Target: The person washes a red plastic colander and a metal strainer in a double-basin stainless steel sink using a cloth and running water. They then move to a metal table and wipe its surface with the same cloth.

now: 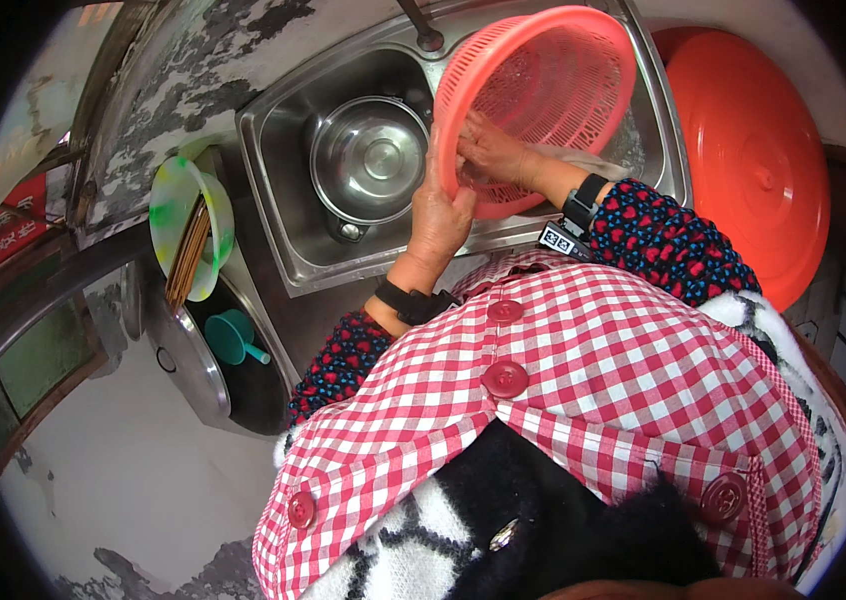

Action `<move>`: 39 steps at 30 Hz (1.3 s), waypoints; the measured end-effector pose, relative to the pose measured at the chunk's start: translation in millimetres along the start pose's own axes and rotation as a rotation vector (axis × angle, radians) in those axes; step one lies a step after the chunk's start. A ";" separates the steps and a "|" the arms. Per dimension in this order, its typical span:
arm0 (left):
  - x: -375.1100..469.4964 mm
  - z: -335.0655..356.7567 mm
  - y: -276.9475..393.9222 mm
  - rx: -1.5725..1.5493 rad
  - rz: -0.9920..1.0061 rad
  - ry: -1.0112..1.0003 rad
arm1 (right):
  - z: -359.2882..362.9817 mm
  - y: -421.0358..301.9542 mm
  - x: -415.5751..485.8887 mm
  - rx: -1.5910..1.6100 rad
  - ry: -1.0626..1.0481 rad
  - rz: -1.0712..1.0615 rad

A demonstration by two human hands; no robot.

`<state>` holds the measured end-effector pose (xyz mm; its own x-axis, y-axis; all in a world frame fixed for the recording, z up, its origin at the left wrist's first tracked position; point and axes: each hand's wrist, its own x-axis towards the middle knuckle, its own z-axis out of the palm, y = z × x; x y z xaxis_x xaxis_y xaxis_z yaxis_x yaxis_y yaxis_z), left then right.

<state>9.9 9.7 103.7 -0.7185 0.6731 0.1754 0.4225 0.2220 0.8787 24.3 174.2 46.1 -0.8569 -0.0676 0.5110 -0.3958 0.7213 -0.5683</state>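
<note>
A pink plastic colander (576, 90) is tilted on its side over the right part of a steel double sink (273, 247). My left hand (441, 210) grips its rim from the near left side. Inside the colander, my right hand (494, 150) reaches to the wall near the rim; its fingertips are partly hidden, and whether they hold anything does not show. A pale cloth (580, 161) lies by my right wrist, partly behind the colander. In the left basin sits a round stainless steel bowl (381, 157).
A large red plastic lid or basin (760, 172) stands right of the sink. To the left, a green-and-white plastic bowl (216, 225) holds wooden chopsticks (190, 251), above a dark opening with a teal dipper (231, 337). The faucet (429, 37) rises behind the sink.
</note>
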 end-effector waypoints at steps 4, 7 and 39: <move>-5.9 0.6 -11.2 -0.190 -0.189 0.027 | 1.8 11.2 -12.4 -0.143 -0.156 0.125; -6.7 -0.9 -21.4 -0.313 -0.304 0.014 | -10.6 16.3 -29.6 -0.127 -0.320 0.172; 36.7 -17.8 6.7 0.177 0.113 0.113 | -128.1 -26.5 -41.0 -0.194 -0.324 0.469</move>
<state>-23.5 23.3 124.0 -0.7145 0.6194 0.3253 0.5868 0.2773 0.7608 112.2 246.2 122.8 -0.9946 0.1036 -0.0057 0.0901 0.8356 -0.5419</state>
